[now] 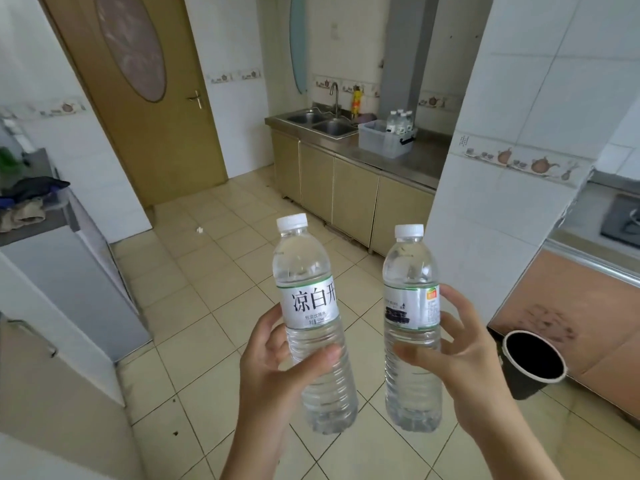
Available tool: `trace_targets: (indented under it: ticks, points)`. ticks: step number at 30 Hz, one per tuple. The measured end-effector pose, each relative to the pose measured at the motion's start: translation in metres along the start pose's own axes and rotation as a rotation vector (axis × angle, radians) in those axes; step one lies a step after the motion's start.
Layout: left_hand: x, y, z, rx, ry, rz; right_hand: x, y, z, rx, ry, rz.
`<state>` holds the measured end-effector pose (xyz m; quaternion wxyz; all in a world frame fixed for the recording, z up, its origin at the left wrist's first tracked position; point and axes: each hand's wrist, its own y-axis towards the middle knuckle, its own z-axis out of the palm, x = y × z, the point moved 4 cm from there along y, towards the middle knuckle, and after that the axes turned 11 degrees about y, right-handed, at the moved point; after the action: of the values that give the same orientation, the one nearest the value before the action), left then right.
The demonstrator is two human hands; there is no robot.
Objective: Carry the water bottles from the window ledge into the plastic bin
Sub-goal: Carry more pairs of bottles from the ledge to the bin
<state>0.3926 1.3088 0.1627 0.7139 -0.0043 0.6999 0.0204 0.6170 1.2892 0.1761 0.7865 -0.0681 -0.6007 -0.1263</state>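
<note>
1. Left hand (277, 362), lower centre of frame: fingers and thumb curled round the ribbed lower body of the left bottle (310, 327); thumb lies across the front below the label. Bottle upright, leaning slightly left at the top, white cap on, label with large dark characters facing the camera
2. Right hand (457, 351), lower centre-right: thumb at the front, fingers wrapped round the far side of the right bottle (410, 327); grip sits at and just below the label. Bottle upright, white cap on, clear contents
3. The two bottles are near each other but apart, both held in the air over the tiled floor (207, 306)
4. Right edge, lower: dark waste bucket (530, 362) with a pale rim, standing on the floor beside a brown cabinet front
5. Upper centre-right: steel counter (408, 161) with a double sink (322, 124) and tap
6. On that counter, just right of the sink: translucent plastic bin (381, 140) with a dark handle; several capped bottles in the bin (400, 121) stand at its far end
7. Upper left: brown door (149, 109), shut
</note>
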Motion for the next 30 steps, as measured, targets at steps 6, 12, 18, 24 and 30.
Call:
trace_targets:
  ticks: [6, 12, 18, 24, 30]
  points:
    - [0.005, 0.084, 0.019, 0.025, -0.013, 0.012, -0.005, 0.082, 0.007, -0.003, 0.004, -0.008]
    - [0.012, 0.186, 0.048, 0.015, -0.004, 0.019, -0.025, 0.190, 0.009, 0.018, 0.041, -0.005]
    - [0.008, 0.306, 0.082, -0.007, 0.063, 0.009, -0.034, 0.315, 0.015, 0.010, 0.054, 0.017]
    - [0.007, 0.410, 0.103, -0.021, 0.060, -0.007, -0.033, 0.423, 0.028, 0.011, 0.040, 0.006]
    - [0.017, 0.522, 0.114, -0.007, 0.044, -0.023, -0.046, 0.525, 0.048, -0.005, 0.027, -0.008]
